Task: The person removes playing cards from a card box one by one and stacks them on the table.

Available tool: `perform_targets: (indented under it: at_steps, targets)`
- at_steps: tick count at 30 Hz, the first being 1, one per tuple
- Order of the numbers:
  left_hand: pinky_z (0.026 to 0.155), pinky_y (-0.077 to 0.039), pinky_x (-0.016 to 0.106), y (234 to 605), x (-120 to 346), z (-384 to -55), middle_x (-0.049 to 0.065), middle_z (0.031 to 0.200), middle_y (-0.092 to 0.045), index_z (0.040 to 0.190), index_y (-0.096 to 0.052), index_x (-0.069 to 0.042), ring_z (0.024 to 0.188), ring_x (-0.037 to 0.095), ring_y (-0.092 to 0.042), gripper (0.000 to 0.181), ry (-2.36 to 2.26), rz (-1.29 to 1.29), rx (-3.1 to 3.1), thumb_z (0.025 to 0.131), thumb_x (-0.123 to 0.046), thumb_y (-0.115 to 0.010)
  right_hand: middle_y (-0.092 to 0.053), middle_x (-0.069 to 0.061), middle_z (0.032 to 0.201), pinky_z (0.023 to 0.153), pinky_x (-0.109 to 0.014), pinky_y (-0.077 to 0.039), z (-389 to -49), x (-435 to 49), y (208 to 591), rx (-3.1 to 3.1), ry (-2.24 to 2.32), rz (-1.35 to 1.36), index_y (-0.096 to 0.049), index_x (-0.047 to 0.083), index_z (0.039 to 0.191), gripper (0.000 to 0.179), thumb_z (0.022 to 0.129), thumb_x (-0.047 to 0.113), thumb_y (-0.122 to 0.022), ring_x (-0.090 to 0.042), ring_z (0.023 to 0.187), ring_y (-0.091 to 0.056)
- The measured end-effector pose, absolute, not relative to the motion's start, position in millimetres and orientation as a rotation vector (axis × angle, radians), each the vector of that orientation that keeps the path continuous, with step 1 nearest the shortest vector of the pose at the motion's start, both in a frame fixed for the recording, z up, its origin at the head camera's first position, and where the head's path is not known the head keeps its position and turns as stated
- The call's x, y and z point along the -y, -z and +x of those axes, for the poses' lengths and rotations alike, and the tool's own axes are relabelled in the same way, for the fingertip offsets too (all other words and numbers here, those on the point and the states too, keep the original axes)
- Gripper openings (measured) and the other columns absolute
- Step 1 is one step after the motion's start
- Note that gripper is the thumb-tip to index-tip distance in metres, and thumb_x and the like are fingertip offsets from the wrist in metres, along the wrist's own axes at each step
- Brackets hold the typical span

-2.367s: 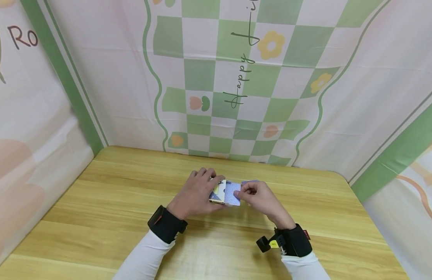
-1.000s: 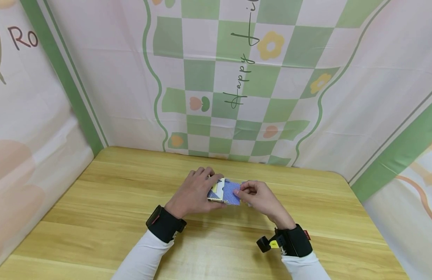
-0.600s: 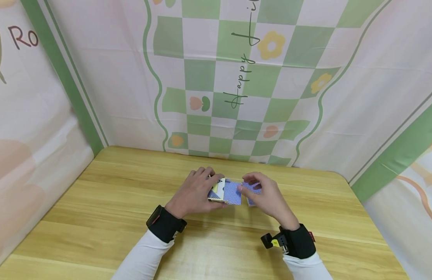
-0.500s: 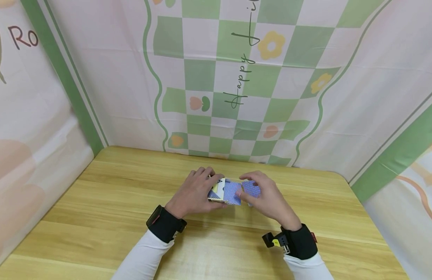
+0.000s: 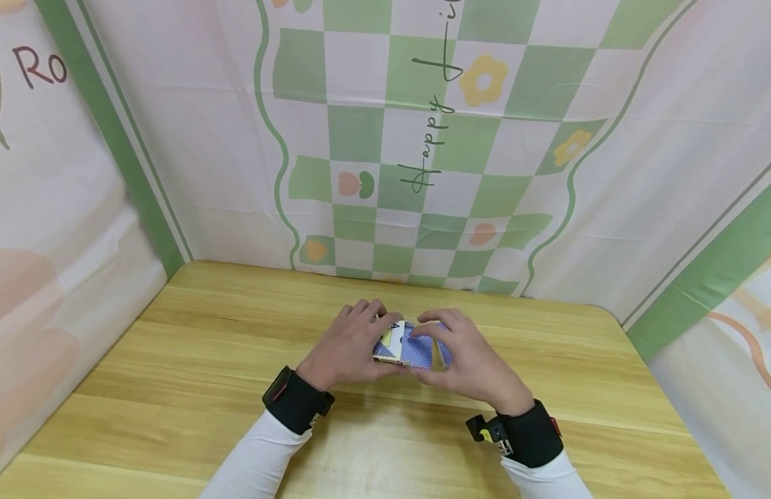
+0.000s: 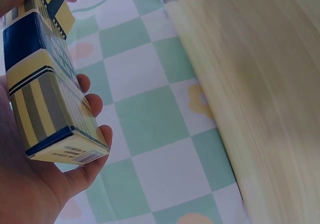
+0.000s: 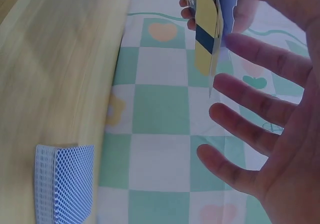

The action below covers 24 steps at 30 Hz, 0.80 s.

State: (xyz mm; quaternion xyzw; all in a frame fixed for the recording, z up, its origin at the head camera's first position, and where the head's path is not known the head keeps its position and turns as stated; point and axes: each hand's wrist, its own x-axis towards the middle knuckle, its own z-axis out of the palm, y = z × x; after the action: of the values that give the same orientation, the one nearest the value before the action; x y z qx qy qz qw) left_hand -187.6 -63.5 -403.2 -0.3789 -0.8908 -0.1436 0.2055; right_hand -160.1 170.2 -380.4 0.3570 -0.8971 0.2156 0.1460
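My left hand (image 5: 344, 346) grips a cream, yellow and navy playing-card box (image 6: 37, 99), with the fingers curled round its sides in the left wrist view. From the box's right end sticks out a blue-backed playing card (image 5: 418, 352). My right hand (image 5: 473, 364) reaches over that end with its fingers spread. One fingertip lies at the blue card face, and the thumb is by the near edge. In the right wrist view, a flap (image 7: 204, 46) with a navy band hangs from the box's mouth. The box's far end is hidden there.
A stack of blue-backed cards (image 7: 72, 184) lies on the wooden table (image 5: 236, 388), under my right hand in the head view. A printed checkered cloth (image 5: 354, 132) hangs behind the table, with more cloth at both sides.
My right hand let go of the protruding card's edge, lifted and spread its fingers, then came back over the card. The stack beneath came into view, then was partly covered. The left hand barely moved.
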Motion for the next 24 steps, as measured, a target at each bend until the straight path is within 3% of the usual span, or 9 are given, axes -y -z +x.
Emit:
perform_targets:
  at_steps: [9,24]
  targets:
    - [0.078,-0.037,0.034,402.6,62.9,-186.6,-0.003,0.108,-0.046,0.127,-0.051,-0.022,0.096,0.016,-0.043,0.079,0.382,-1.062,2.483,0.072,-0.078,-0.047,-0.05,0.001,0.124,0.092,-0.042,-0.037,-155.9,-164.7,379.5,2.591,-0.481,1.034,-0.061,0.025,0.109,0.044,0.075,0.052,-0.067,-0.02,0.115,-0.046]
    - [0.076,-0.036,0.033,401.9,63.0,-185.6,-0.003,0.109,-0.046,0.127,-0.051,-0.021,0.095,0.015,-0.042,0.076,0.409,-1.089,2.494,0.071,-0.073,-0.053,-0.051,0.002,0.121,0.09,-0.037,-0.039,-155.3,-164.0,381.1,2.619,-0.495,1.036,-0.062,0.022,0.107,0.043,0.075,0.051,-0.068,-0.016,0.109,-0.049]
